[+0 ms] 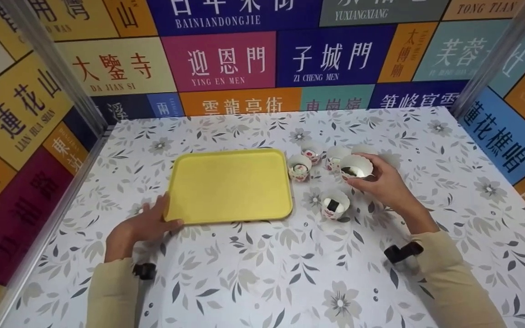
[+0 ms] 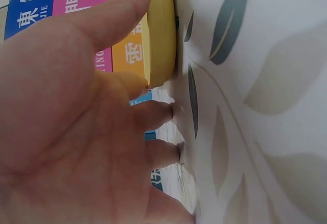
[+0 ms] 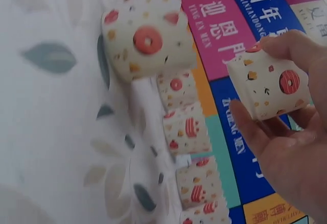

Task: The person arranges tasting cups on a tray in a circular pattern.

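At the yellow tray's [image 1: 230, 187] near-left corner, my left hand [image 1: 146, 223] has its thumb along the front edge and its fingers by the left side. In the left wrist view, the thumb lies against the tray [image 2: 161, 35] and the other fingers spread down to the tablecloth. My right hand [image 1: 385, 184] grips a paper baking cup [image 1: 357, 166] with a scalloped rim and dark filling, thumb in front and fingers behind. The right wrist view shows this cup [image 3: 268, 83] raised, with a donut print on its side.
Right of the tray stand more printed cups, one with a round roll-like piece [image 1: 300, 169] and one with red-and-white contents [image 1: 311, 155]. Nearer me is a cup [image 1: 335, 207] with a white piece banded in black. Colourful sign panels [image 1: 226, 61] wall the table's back and sides.
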The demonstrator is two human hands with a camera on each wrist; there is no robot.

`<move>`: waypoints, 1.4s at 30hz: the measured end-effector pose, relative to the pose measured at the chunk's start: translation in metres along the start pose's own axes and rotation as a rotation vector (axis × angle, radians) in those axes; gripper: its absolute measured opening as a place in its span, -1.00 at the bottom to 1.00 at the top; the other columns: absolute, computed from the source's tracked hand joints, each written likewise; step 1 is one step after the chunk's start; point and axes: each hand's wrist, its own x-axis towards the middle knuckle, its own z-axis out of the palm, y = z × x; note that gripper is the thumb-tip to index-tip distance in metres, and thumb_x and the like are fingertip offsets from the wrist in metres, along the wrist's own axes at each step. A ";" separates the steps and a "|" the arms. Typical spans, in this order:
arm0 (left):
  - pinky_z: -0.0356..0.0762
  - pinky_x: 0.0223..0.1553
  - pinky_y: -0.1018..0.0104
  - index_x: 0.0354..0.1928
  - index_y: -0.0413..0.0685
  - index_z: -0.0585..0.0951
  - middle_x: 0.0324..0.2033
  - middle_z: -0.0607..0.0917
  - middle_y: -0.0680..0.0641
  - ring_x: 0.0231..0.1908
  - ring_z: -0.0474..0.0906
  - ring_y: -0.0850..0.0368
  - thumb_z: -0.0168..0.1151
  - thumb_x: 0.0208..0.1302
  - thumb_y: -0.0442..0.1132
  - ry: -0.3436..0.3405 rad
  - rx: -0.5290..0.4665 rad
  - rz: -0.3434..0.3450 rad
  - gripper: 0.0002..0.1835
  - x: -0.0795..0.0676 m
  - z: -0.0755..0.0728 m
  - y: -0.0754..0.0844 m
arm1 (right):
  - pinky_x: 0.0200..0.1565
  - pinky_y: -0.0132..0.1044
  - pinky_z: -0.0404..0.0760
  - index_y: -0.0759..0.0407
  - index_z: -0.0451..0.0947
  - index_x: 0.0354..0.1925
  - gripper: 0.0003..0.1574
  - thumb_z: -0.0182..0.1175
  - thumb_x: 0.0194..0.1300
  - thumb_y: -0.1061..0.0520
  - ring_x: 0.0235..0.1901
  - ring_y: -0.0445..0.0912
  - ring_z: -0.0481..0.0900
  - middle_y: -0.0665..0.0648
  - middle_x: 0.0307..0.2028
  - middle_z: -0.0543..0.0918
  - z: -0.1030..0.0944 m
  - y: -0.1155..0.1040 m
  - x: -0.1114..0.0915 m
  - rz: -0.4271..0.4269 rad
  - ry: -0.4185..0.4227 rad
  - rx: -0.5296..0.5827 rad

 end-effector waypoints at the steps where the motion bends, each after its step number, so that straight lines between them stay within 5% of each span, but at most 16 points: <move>1: -0.52 0.41 -0.49 0.58 -0.02 -0.43 0.57 -0.44 -0.26 0.49 -0.68 -0.43 0.08 0.38 0.30 0.001 0.002 0.000 0.14 0.000 0.000 0.000 | -0.05 -0.56 0.61 0.27 0.27 0.43 -0.14 0.39 0.25 0.23 0.01 -0.34 0.55 0.27 0.22 0.44 0.002 -0.003 0.001 0.005 -0.001 0.015; 10: -0.54 0.41 -0.47 0.58 -0.03 -0.43 0.57 -0.44 -0.25 0.49 -0.68 -0.43 0.07 0.39 0.29 0.006 0.004 0.010 0.12 0.000 0.000 -0.001 | -0.06 -0.55 0.60 0.11 0.20 0.50 -0.08 0.38 0.29 0.07 0.00 -0.38 0.55 0.25 0.31 0.43 0.020 -0.024 0.008 0.103 -0.017 0.028; 29: -0.50 0.42 -0.47 0.58 0.10 -0.44 0.58 -0.46 -0.18 0.51 -0.68 -0.36 0.10 0.33 0.37 -0.012 -0.015 -0.047 0.16 -0.001 -0.003 -0.001 | -0.10 -0.47 0.65 0.05 0.33 0.42 -0.14 0.43 0.23 0.06 -0.05 -0.17 0.59 0.21 0.18 0.55 0.072 -0.045 0.031 0.091 -0.047 -0.013; 37: -0.51 0.41 -0.48 0.58 0.15 -0.45 0.57 -0.48 -0.18 0.51 -0.68 -0.35 0.10 0.30 0.39 -0.003 -0.010 -0.071 0.17 0.001 -0.001 -0.001 | -0.09 -0.46 0.64 0.07 0.32 0.43 -0.12 0.43 0.22 0.10 0.08 -0.01 0.57 0.22 0.24 0.52 0.097 -0.046 0.043 0.102 -0.042 0.011; 42: -0.51 0.42 -0.47 0.58 0.15 -0.44 0.58 -0.47 -0.17 0.51 -0.67 -0.35 0.09 0.32 0.38 0.002 0.001 -0.064 0.15 0.002 -0.002 -0.002 | 0.05 -0.27 0.64 0.09 0.31 0.44 -0.12 0.42 0.22 0.12 0.18 0.07 0.56 0.24 0.28 0.50 0.112 -0.045 0.046 0.082 -0.061 -0.020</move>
